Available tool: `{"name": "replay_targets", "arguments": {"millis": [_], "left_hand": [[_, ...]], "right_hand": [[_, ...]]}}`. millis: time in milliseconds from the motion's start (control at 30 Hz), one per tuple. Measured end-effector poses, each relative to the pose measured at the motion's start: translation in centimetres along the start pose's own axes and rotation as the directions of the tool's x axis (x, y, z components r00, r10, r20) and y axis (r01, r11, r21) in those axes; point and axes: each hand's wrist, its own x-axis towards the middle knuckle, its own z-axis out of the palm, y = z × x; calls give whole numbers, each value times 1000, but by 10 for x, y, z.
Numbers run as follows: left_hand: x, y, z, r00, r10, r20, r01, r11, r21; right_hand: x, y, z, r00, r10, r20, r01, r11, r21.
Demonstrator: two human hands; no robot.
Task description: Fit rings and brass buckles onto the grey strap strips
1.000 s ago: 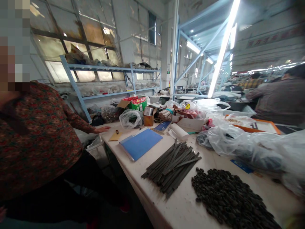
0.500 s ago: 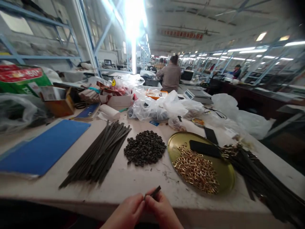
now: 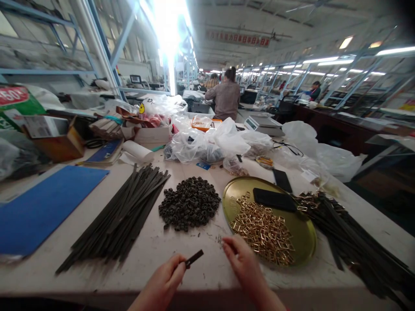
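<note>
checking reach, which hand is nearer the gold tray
Right. Right hand is by the gold tray, at its front left; left hand is farther left, gripping a dark strip.

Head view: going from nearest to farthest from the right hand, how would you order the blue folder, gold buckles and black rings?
1. Gold buckles: on the tray, just right of the right hand.
2. Black rings: heaped ahead and to its left.
3. Blue folder: far left.
</note>
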Motion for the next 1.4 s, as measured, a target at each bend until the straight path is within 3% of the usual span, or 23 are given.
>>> {"name": "replay_targets", "arguments": {"millis": [67, 133, 267, 400, 533, 700, 833, 900, 1133, 1267, 1400], "left_hand": [[4, -1, 3, 997, -65, -29, 63, 996, -65], [5, -2, 9, 995, -96, -35, 92, 989, -120], [-1, -3, 15, 996, -77, -35, 73, 993, -93], [-15, 1, 7, 1000, -2, -20, 1, 1000, -24], [-24, 13, 2, 997, 16, -70, -21, 997, -75], [-26, 43, 1, 978, 108, -180, -142, 972, -188], [-27, 48, 2, 967, 122, -225, -178, 953, -246], [-29, 43, 2, 959, 112, -260, -172, 960, -221], [-32, 34, -1, 945, 108, -309, -142, 986, -90], [-25, 32, -3, 944, 102, -314, -140, 985, -103], [-17, 29, -6, 958, 48, -283, -98, 981, -165]], "right_hand": [[20, 19, -25, 994, 41, -98, -52, 992, -118], [36, 32, -39, 991, 56, -118, -76, 982, -175], [52, 39, -39, 993, 64, -96, -80, 982, -174], [54, 33, -36, 993, 74, -90, -77, 996, -35], [43, 12, -37, 995, 92, -45, -79, 967, 243], [5, -47, -11, 982, 98, 160, -176, 778, 603], [-20, -85, 16, 939, 124, 320, -342, 434, 834], [-25, -93, 25, 924, 132, 358, -381, 319, 868], [-20, -97, 33, 938, 154, 312, -347, 446, 825], [-18, -96, 35, 925, 166, 342, -380, 433, 817], [-14, -88, 39, 933, 209, 293, -355, 394, 848]]}}
